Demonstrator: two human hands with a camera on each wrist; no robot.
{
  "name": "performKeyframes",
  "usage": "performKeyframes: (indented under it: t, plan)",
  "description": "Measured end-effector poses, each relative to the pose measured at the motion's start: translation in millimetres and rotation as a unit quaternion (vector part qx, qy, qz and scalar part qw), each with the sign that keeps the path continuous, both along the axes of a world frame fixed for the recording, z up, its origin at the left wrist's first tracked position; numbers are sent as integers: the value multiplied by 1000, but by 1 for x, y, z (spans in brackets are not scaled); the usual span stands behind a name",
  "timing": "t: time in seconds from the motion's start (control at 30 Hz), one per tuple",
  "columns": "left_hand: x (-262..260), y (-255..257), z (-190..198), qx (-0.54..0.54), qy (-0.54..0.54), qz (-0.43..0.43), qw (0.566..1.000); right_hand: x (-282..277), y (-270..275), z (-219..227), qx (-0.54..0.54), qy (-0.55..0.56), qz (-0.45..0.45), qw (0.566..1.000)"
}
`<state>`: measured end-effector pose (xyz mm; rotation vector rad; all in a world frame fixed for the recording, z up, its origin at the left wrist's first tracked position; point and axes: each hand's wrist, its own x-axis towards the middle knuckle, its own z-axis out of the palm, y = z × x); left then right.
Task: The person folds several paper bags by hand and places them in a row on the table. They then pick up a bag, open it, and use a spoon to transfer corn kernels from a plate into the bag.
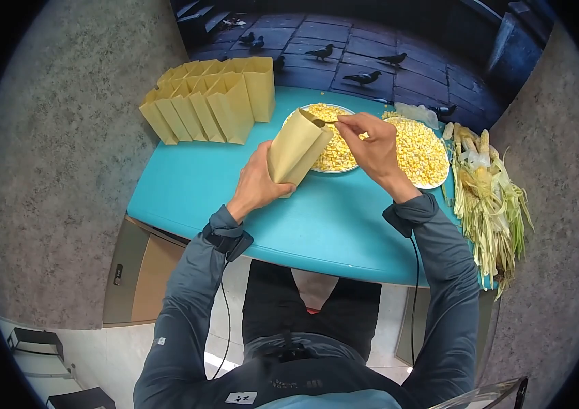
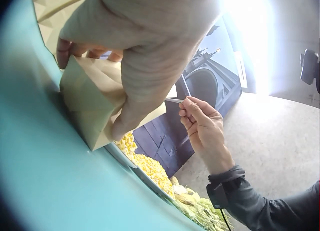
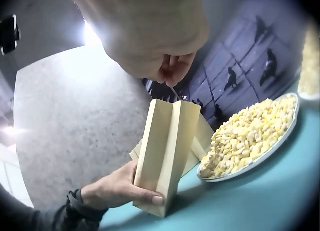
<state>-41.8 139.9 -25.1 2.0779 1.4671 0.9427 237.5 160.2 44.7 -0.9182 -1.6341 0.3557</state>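
My left hand (image 1: 260, 183) grips a tan paper bag (image 1: 295, 151) low on its sides, thumb along the front. The bag is tilted, its mouth up and toward the right. Between thumb and fingers, my right hand (image 1: 376, 151) pinches the thin handle of a spoon (image 1: 319, 123), whose head is at the bag's mouth. In the right wrist view the spoon's handle (image 3: 173, 93) slants down into the bag, and its head is hidden there. Behind the bag lies a heap of yellow corn kernels (image 1: 336, 155) on a white plate (image 3: 295, 113). What the bag holds is hidden.
Several upright, open paper bags (image 1: 218, 102) stand in rows at the table's back left. A second plate heaped with kernels (image 1: 420, 153) is at the right, beside corn husks and cobs (image 1: 483, 198). A clear plastic bag (image 1: 417, 114) lies behind it. The table (image 1: 194, 184) is turquoise.
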Motion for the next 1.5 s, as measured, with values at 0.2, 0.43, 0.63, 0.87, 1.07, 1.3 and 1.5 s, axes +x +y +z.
performKeyframes:
  t: [0.2,0.43,0.63,0.87,1.07,1.3,1.5]
  plan:
    - [-3,-4,2,10,-7,1,1000,33,6,-15,46,-94,-150,983]
    - [-3,-4,1,19,-11,-10,1000,49,22,-69,-158,19,-179,971]
    - [-3,-5,2,1,-1,-10,1000,26,37,-81,-304,258,-110,910]
    - [-3,-4,1,12,-9,-9,1000,35,36,-78,-308,319,-109,890]
    - [-2,-4,1,10,-7,-9,1000,38,34,-76,-295,331,-103,891]
    - [-3,-2,-2,13,-7,-6,1000,40,32,-51,-272,336,-78,898]
    - [-3,-3,-2,6,-6,-3,1000,23,22,-4,-236,316,-55,917]
